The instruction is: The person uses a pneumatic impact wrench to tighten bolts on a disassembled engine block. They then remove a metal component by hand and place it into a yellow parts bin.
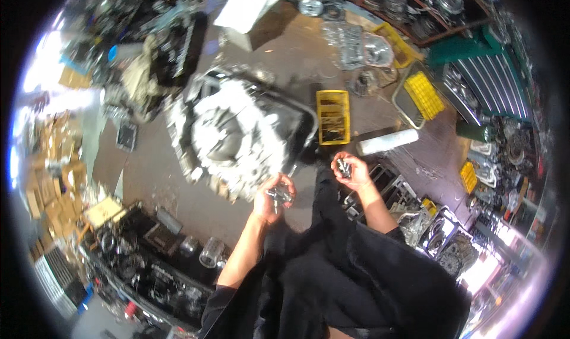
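Note:
My left hand (272, 201) is curled around several small metal pieces (279, 195) that look like bolts. Similar bolt-like pieces (343, 167) rest in the curled fingers of my right hand (356, 174), held a little farther right. Their exact kind is hard to make out at this size. Just beyond my left hand lies a large silver metal casing (237, 131), like a gearbox housing, washed out by glare. A yellow basket (333, 142) with dark contents sits beyond my right hand.
A white cylinder (389, 142) lies right of the basket. A green tool cabinet (490, 72) stands at the far right. Metal parts crowd a bench (148, 262) at the lower left, near cardboard boxes (56, 155). More castings (359, 48) lie at the back.

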Action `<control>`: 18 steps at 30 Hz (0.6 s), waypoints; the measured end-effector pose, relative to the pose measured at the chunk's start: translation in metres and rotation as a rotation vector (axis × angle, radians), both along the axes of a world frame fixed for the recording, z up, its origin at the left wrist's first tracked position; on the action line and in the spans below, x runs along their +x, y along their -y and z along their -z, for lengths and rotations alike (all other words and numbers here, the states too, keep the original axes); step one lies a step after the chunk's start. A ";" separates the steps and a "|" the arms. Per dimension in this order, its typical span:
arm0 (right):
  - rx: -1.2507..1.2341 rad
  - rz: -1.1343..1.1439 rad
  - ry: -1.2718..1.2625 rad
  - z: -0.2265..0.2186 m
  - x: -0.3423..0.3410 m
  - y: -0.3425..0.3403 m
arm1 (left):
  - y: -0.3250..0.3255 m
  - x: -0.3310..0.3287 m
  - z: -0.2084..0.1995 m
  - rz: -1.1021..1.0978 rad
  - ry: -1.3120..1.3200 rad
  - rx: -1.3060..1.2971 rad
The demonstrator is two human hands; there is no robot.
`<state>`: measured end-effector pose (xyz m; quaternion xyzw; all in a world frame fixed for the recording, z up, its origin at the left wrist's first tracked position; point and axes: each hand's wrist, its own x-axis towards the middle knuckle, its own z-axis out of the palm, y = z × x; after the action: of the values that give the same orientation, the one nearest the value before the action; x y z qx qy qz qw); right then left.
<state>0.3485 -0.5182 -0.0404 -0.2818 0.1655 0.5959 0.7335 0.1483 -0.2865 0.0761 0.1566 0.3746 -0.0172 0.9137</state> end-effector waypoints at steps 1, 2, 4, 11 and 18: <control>-0.039 0.031 0.007 0.027 0.024 0.014 | 0.012 0.038 0.021 0.043 -0.042 -0.012; -0.138 0.063 0.017 0.055 0.047 0.027 | 0.025 0.073 0.044 0.080 -0.082 -0.043; -0.395 0.090 0.037 0.120 0.091 0.045 | 0.051 0.141 0.102 0.122 -0.059 -0.106; -0.540 0.200 0.092 0.363 0.178 0.060 | 0.095 0.290 0.401 0.272 -0.195 -0.169; -0.637 0.343 -0.116 0.521 0.213 0.004 | 0.082 0.320 0.593 0.370 -0.391 -0.014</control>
<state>0.5610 -0.5224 -0.5609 -0.4301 0.4291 0.3979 0.6874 0.4687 -0.3684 -0.5165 0.2100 0.5090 -0.2164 0.8062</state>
